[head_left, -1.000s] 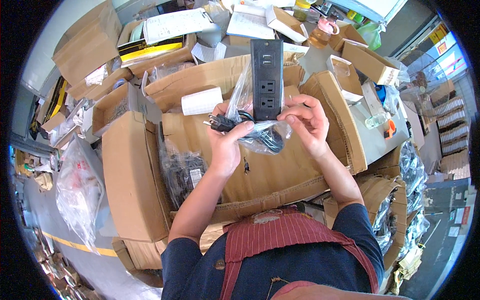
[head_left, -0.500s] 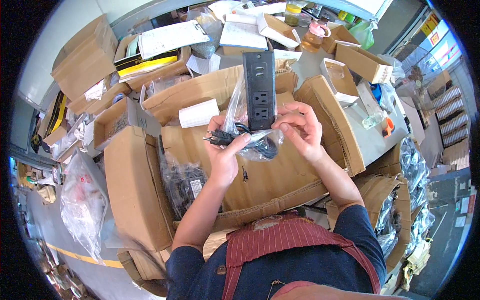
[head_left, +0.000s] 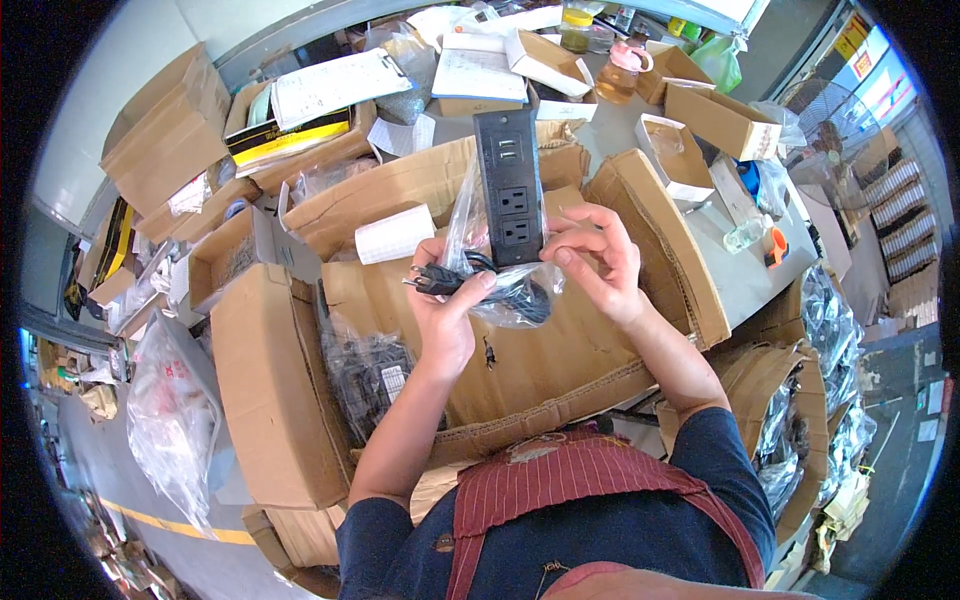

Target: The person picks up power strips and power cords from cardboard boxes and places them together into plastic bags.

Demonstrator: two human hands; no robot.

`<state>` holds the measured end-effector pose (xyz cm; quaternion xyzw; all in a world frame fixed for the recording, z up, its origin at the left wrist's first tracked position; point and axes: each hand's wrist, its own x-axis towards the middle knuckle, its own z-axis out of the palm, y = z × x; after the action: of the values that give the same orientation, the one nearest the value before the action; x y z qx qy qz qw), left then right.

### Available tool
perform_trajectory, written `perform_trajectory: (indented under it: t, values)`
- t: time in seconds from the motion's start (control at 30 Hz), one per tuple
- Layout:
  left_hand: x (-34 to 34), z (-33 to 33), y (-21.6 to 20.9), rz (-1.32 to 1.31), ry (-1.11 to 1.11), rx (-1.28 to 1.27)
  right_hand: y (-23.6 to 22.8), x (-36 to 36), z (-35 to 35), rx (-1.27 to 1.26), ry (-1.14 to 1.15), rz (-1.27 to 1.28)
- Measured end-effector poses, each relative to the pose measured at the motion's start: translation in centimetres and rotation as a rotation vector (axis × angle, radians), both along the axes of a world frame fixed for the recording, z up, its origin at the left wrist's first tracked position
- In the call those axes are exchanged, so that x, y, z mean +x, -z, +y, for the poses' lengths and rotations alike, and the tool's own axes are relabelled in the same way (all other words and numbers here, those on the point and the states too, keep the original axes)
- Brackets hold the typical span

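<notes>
A black power strip [head_left: 508, 190] with two outlets and two USB ports stands upright, partly inside a clear plastic bag [head_left: 465, 215]. Its coiled black power cord [head_left: 525, 297] bunches at the lower end, in the bag. My left hand [head_left: 447, 315] is closed round the cord and the bag, thumb on top, with the plug [head_left: 430, 280] sticking out leftward past the fingers. At the strip's lower right corner, my right hand [head_left: 605, 265] pinches the bag's edge between thumb and fingers. Both hands are above the open cardboard box [head_left: 560, 365].
A roll of white labels [head_left: 395, 234] lies on the cardboard behind my left hand. Bagged black parts [head_left: 365, 385] fill the box's left side. Small cartons, a pink-lidded jug [head_left: 622, 72] and orange-handled scissors [head_left: 776, 246] sit on the table. Another box of bagged items [head_left: 785, 440] stands at right.
The power strip has tilted a little, its top end shifting left and slightly down. Both hands keep nearly the same grip, and the whole view has turned slightly.
</notes>
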<state>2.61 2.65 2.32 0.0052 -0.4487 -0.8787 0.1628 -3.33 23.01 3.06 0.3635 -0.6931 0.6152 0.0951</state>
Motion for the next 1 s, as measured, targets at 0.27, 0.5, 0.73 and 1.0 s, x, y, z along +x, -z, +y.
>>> perform_trajectory:
  t: [0.27,0.5,0.73,1.0]
  values:
    - [0.0,-0.1,1.0,0.005,0.02,-0.017,-0.4,0.0,-0.2,0.041,0.059,-0.022]
    - [0.0,0.5,0.4,-0.02,0.009,-0.008,0.1,-0.9,-0.6,0.005,0.023,-0.257]
    - [0.3,0.7,0.5,-0.005,-0.002,-0.054,0.4,-1.2,-0.9,-0.088,-0.156,-0.502]
    - [0.1,0.8,1.2,-0.047,0.02,-0.076,-0.1,-1.2,-0.7,-0.007,-0.225,-0.592]
